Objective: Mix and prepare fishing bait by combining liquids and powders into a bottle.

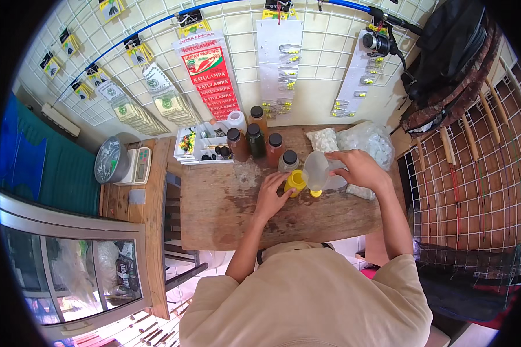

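Note:
On the wooden table (225, 208), my left hand (272, 194) holds a small yellow plastic bottle (295, 184), uncapped, with thumb and fingers around its sides. My right hand (358, 168) grips a translucent plastic cup or funnel (316, 170), tilted beside the yellow bottle's mouth. A yellow cap (315, 194) lies on the table below it. Just behind the yellow bottle stands a clear bottle with a black cap (289, 158). Bottles with black caps and dark or reddish liquid, among them a green one (255, 141) and a red one (275, 149), stand behind to the left.
Bags of white pieces (367, 143) lie at the table's back right. A white divided organizer (204, 149) stands at the back left. Further left, a metal bowl (112, 160) rests on a digital scale (140, 165). A fishing reel (375, 43) and packets hang from the wall grid.

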`<action>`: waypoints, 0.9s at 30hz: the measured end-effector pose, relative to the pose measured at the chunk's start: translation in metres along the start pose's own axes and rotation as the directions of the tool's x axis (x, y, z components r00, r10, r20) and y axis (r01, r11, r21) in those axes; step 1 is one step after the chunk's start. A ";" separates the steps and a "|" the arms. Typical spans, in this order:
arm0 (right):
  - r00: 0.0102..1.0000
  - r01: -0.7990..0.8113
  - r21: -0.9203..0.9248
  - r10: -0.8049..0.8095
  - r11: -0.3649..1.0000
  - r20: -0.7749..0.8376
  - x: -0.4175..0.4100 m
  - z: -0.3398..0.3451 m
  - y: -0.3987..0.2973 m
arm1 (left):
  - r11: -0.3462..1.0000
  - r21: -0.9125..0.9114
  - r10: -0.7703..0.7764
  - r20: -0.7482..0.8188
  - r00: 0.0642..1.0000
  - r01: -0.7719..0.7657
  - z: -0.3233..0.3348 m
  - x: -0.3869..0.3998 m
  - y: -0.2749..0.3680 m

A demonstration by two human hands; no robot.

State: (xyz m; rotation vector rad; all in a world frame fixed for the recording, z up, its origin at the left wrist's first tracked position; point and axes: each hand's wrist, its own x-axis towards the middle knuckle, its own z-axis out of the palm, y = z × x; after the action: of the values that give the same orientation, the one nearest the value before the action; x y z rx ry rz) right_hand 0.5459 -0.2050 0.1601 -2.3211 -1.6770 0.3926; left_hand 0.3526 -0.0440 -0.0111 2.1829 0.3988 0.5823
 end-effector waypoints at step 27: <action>0.988 0.123 -0.168 -0.105 0.978 0.112 0.025 -0.013 -0.023 | 0.999 -0.023 -0.043 -0.001 0.999 0.043 -0.001 -0.001 0.000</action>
State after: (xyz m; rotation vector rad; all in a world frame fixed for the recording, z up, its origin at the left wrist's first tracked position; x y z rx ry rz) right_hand 0.5379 -0.1749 0.1790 -2.3462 -1.9563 0.3601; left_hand 0.3515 -0.0440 -0.0113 2.1467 0.4361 0.5622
